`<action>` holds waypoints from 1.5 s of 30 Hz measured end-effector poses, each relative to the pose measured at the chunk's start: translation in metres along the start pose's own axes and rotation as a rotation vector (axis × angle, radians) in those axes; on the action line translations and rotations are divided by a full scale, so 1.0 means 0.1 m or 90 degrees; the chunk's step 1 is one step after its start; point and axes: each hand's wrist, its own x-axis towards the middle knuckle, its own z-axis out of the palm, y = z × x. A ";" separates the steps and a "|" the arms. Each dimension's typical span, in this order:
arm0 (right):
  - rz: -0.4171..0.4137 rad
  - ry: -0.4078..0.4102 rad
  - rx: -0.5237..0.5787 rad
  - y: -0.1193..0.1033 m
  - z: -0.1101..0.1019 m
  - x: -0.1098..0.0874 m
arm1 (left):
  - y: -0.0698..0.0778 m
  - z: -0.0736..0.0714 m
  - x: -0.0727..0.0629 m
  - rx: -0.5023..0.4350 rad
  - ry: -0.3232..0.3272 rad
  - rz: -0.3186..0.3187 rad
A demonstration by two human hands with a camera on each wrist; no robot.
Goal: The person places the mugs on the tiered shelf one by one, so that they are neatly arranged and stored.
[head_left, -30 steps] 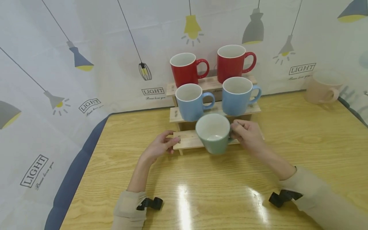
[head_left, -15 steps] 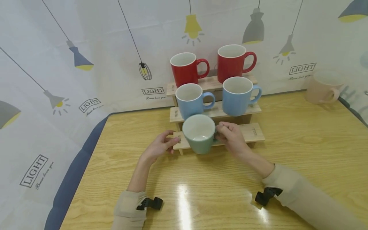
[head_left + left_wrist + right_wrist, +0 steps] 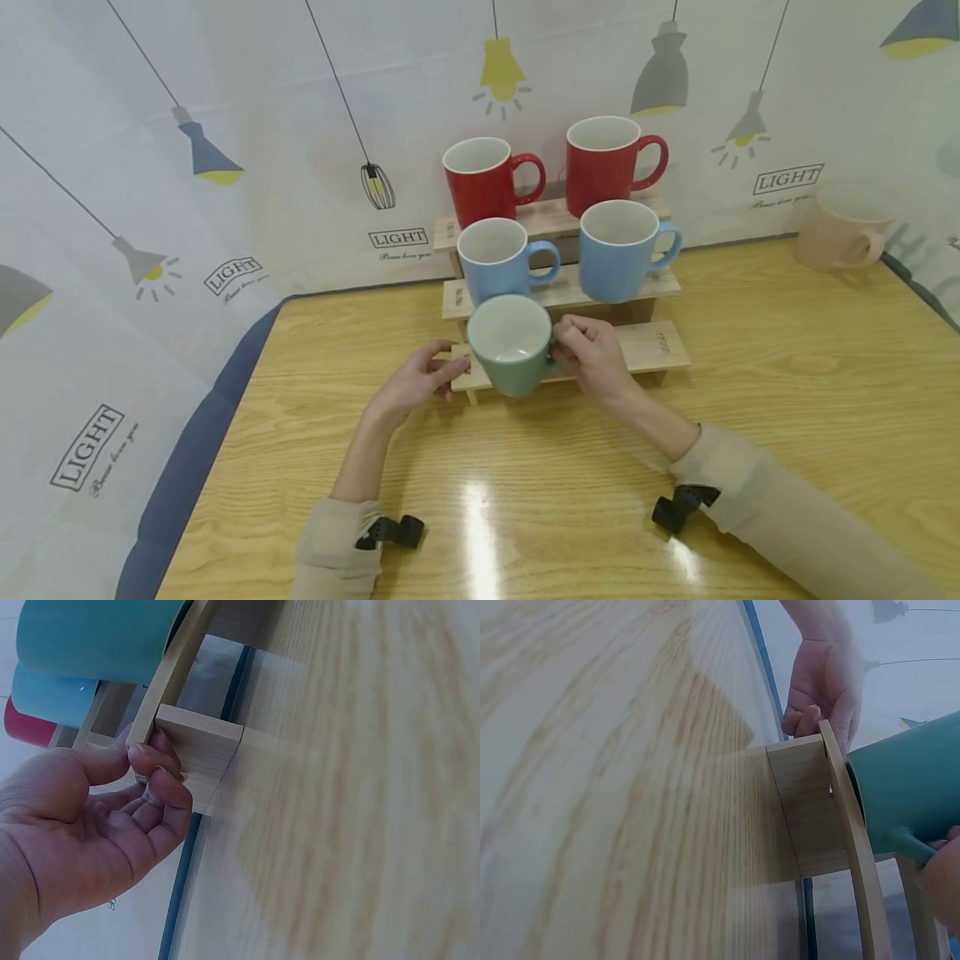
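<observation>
My right hand (image 3: 596,358) grips the handle of a green mug (image 3: 513,354) with a white inside. The mug is upright at the left part of the lowest step of a wooden three-step rack (image 3: 652,346). In the right wrist view the mug's base is right at the board of that step. My left hand (image 3: 420,379) pinches the left end of the same step between thumb and fingers, as the left wrist view shows closely. Behind the green mug, a blue mug (image 3: 487,258) is partly hidden by it; a second blue mug (image 3: 617,254) stands to its right.
Two red mugs, the left one (image 3: 483,187) and the right one (image 3: 603,171), stand on the top step. A pink mug (image 3: 836,233) sits at the table's back right, near the lamp-print cloth (image 3: 315,125). The wooden table (image 3: 360,533) spreads in front.
My right hand has carried the green mug leftward along the lowest step, uncovering the step's right end. My left hand has stayed at the rack's left end.
</observation>
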 end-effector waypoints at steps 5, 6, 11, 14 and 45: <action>-0.004 0.006 0.003 0.01 0.02 0.01 | -0.01 0.00 0.00 0.000 0.002 0.000; -0.004 0.007 0.003 0.01 0.03 0.01 | -0.01 0.00 0.00 -0.001 0.004 -0.001; -0.008 0.004 -0.003 0.02 0.02 0.01 | -0.01 0.00 0.01 0.001 0.010 -0.007; -0.006 -0.009 -0.016 0.01 0.00 0.01 | -0.01 0.00 0.02 0.003 0.009 -0.006; 0.034 -0.091 -0.096 -0.20 -0.42 -0.04 | -0.02 0.00 0.02 0.000 0.001 0.000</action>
